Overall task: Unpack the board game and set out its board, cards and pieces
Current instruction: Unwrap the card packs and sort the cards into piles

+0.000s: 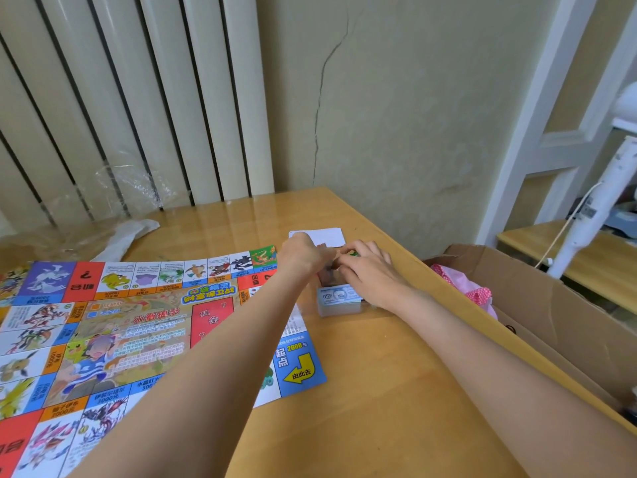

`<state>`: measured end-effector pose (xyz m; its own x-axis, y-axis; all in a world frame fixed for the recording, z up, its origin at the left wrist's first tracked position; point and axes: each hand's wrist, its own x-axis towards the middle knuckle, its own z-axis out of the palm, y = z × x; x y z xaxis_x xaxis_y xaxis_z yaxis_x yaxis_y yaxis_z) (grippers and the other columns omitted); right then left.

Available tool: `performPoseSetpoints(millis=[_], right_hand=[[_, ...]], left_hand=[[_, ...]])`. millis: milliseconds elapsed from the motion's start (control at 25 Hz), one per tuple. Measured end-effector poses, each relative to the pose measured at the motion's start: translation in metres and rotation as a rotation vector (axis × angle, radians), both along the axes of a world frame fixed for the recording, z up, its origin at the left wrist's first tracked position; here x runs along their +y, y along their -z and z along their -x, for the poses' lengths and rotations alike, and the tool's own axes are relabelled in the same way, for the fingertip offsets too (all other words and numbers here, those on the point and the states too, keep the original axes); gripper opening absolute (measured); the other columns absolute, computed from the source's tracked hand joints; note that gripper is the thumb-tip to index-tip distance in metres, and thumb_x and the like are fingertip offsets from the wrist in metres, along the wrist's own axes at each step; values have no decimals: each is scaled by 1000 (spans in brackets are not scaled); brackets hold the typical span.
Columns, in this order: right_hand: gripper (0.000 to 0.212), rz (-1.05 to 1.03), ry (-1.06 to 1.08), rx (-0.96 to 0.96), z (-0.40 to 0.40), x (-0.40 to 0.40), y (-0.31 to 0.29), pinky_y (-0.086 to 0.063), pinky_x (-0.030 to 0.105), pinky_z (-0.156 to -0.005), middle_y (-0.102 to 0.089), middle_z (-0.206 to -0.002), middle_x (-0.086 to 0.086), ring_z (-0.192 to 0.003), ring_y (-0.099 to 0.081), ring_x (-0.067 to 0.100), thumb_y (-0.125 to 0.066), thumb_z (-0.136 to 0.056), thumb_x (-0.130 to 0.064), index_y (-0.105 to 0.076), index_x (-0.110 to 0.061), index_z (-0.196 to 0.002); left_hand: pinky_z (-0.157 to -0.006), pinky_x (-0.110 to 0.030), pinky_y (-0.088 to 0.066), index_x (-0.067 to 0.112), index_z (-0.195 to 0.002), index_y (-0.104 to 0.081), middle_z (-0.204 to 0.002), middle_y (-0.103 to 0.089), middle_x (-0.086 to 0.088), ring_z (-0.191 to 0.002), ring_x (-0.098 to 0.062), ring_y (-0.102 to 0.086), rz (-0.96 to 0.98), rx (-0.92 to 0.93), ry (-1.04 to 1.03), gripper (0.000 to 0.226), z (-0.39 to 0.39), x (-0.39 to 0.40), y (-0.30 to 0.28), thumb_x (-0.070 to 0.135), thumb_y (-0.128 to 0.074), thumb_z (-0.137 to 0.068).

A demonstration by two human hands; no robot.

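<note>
The colourful paper game board [113,326] lies unfolded flat on the left of the wooden table [372,391]. Beside its far right corner my left hand [303,255] and my right hand [370,270] meet, both with fingers curled on a small brownish stack of cards [329,274]; what exactly they pinch is partly hidden. Just in front of my hands sits a wrapped pile of blue play money [339,300]. A white paper sheet [327,236] lies behind my hands.
Crumpled clear plastic wrap [127,188] and a white bag [127,236] lie at the table's back left by the radiator. An open cardboard box [537,305] holding pink cloth stands against the table's right edge. A wall closes the back.
</note>
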<state>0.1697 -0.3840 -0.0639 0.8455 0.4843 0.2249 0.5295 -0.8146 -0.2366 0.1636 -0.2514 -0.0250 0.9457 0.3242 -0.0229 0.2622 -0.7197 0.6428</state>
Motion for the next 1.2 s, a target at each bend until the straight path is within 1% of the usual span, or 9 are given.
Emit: performPoseSetpoints(millis=[160,320,440,560,680,840,960,1040,1200], right_hand=[[28,-214,54,36,-4,2,-14,-25,31,-99,-52,-121,2,-120,-36,21,-39,-99,-22,-63,-16,-113],[28,-441,-22,60,4,12,-50,-27,20,-85,-54,-116,-1,-113,-42,13,-63,-86,-32,-59,-16,-108],[48,-294,-177,96,24,28,-69,-27,20,-73,-48,-109,-7,-98,-44,11,-76,-73,-36,-48,-18,-108],[49,-193,-232,89,38,36,-69,-32,25,-70,-47,-99,-9,-87,-45,14,-78,-70,-34,-39,-22,-97],[44,-258,-222,108,48,34,-69,-46,33,-75,-61,-94,-2,-87,-57,23,-79,-68,-32,-45,-19,-93],[44,-593,-306,285,62,33,-72,-50,44,-91,-69,-94,11,-85,-65,20,-85,-62,-15,-48,-19,-86],[45,-656,-346,328,70,33,-71,-49,42,-89,-65,-90,1,-85,-59,13,-84,-63,-13,-47,-25,-85],[45,-612,-349,365,72,27,-75,-48,38,-90,-60,-90,-5,-89,-56,10,-83,-66,-11,-46,-24,-88],[46,-558,-384,445,78,18,-79,-48,33,-90,-59,-93,-1,-91,-57,11,-81,-66,-1,-47,-18,-92]], left_hand=[[-47,-27,-31,11,-59,-48,-59,-49,-4,-66,-25,-47,59,-193,-76,33,8,18,-5,32,-61,-82],[-54,-26,-35,14,-60,-44,-61,-47,-4,-59,-22,-43,511,-299,-132,32,16,36,-18,28,-61,-83],[-57,-24,-35,13,-66,-43,-56,-44,-3,-52,-17,-37,753,-230,-107,27,29,36,-17,23,-60,-84],[-65,-29,-43,9,-71,-50,-46,-48,2,-52,-15,-42,839,-182,-33,19,53,36,-13,18,-58,-85],[-66,-23,-49,12,-87,-58,-63,-61,-1,-60,-11,-55,1068,-45,127,12,76,48,-10,23,-58,-87],[-79,-36,-56,7,-100,-66,-95,-68,-16,-79,-24,-69,1487,81,381,44,94,51,-7,44,-55,-79],[-74,-28,-56,3,-90,-71,-88,-70,-14,-75,-17,-71,1573,13,431,43,100,38,-11,39,-48,-84],[-71,-26,-56,3,-97,-64,-85,-70,-13,-73,-16,-71,1557,13,413,39,102,36,-13,37,-48,-88],[-69,-28,-58,1,-111,-58,-97,-68,-18,-79,-20,-71,1521,70,417,50,105,38,-12,36,-59,-74]])
